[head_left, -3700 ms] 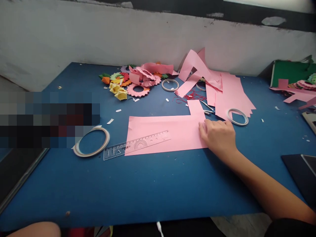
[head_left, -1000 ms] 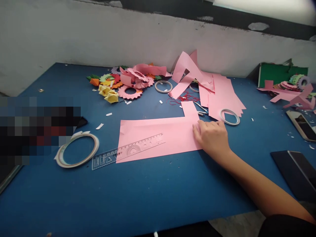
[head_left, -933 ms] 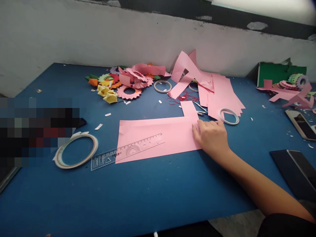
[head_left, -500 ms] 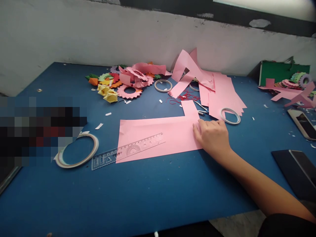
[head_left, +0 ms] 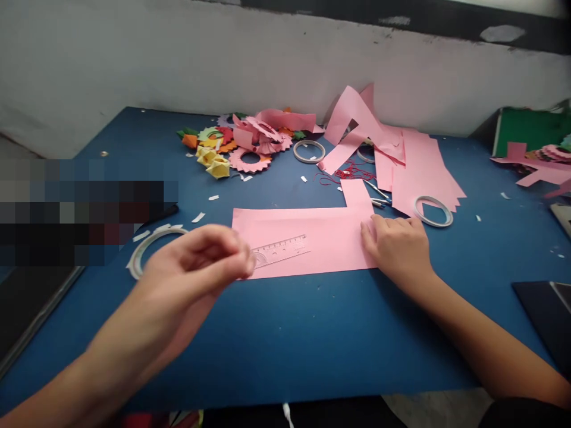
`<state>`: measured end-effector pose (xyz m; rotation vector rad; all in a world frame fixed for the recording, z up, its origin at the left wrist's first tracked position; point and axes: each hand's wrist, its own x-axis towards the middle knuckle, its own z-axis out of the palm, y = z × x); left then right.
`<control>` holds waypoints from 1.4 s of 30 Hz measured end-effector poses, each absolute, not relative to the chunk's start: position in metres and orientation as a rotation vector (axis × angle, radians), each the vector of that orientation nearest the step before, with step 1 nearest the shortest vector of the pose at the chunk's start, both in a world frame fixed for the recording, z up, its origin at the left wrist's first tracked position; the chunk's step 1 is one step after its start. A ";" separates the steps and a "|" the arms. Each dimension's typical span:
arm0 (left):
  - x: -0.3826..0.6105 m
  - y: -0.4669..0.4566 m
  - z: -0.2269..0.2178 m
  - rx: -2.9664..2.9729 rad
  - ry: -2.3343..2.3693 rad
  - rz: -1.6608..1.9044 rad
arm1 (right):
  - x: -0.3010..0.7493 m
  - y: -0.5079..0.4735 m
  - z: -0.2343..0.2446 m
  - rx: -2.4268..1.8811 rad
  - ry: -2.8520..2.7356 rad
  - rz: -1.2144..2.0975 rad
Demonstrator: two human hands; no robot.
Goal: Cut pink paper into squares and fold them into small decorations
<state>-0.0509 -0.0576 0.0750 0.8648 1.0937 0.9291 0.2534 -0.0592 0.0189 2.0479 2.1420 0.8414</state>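
Observation:
A long pink paper sheet (head_left: 312, 238) lies flat on the blue table (head_left: 285, 333), with a clear plastic ruler (head_left: 281, 251) on it. My right hand (head_left: 397, 246) rests flat on the sheet's right end, fingers stretched out and holding nothing. My left hand (head_left: 196, 267) hovers over the sheet's left corner and hides the ruler's left end. Its fingers are curled in towards the thumb in a loose pinch, slightly blurred. What they hold, if anything, does not show. A tape ring (head_left: 145, 252) lies just left of this hand.
More pink sheets (head_left: 419, 166) and scissors (head_left: 377, 196) lie behind my right hand, beside another tape ring (head_left: 432, 211). Coloured paper flowers (head_left: 241, 145) sit near the wall. A green box (head_left: 530, 131) stands far right, a dark device (head_left: 544, 315) at the right edge.
My left hand has come into view from the lower left and now hovers over the ruler's left end. My right hand stays on the sheet. The view shifted slightly.

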 end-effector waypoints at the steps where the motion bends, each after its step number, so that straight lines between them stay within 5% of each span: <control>1: -0.042 -0.047 0.075 0.857 1.052 0.927 | 0.253 -0.059 0.019 2.043 2.139 0.830; 31: -0.025 -0.041 0.062 0.730 0.912 0.740 | 0.245 -0.059 0.015 1.969 2.364 1.061; 38: -0.024 -0.041 0.063 0.781 0.947 0.710 | 0.221 -0.061 0.007 1.218 3.041 0.188; 42: -0.024 -0.041 0.063 0.793 0.933 0.715 | 0.222 -0.062 0.006 1.172 3.093 0.129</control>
